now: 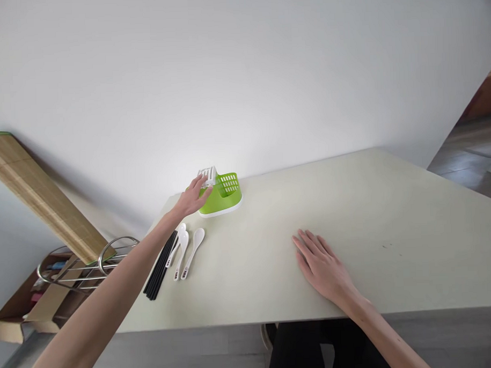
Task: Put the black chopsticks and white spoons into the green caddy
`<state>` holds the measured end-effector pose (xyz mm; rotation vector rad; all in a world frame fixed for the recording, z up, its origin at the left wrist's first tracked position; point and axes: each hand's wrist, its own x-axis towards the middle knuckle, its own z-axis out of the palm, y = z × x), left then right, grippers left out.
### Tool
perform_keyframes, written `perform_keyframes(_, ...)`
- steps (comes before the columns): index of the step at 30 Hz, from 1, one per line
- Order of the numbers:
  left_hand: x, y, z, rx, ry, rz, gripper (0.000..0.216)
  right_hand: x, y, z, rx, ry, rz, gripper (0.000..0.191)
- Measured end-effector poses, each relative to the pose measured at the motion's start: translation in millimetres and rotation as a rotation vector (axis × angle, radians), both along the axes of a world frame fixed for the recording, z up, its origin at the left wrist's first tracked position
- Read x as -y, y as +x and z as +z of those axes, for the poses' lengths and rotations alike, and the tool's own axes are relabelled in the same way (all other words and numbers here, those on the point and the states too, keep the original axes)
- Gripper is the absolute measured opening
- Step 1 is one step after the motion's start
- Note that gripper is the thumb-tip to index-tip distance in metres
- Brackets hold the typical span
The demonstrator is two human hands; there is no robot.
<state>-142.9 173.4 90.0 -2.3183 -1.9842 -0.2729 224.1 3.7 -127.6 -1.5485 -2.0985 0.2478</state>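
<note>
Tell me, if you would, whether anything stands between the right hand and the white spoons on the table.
Nothing visible does: only tabletop shows between the right hand, resting palm down, and the white spoons. The black chopsticks lie on the spoons' far side, and the green holder stands farther back, off that line.

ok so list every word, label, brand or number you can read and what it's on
None can be read.
White spoons: dark marks at the handle ends, too small and blurred to read.
Tabletop: tiny dark marks toward the right, no readable letters.
Green holder: no lettering visible.
</note>
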Motion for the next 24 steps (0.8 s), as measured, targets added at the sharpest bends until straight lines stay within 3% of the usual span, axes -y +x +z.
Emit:
perform_keyframes(17, -11.2, 111.9, -16.3, -0.022, 0.018, -0.205, 0.074, -4.8, -1.0, -2.2, -0.028, 0.06, -0.011, 0.054)
perform_keyframes(24, -21.8, 181.6, -27.1, 0.098, -0.047, -0.252, 0.079, -5.2, -0.8, -2.5, 0.033, 0.065, -0.016, 0.055)
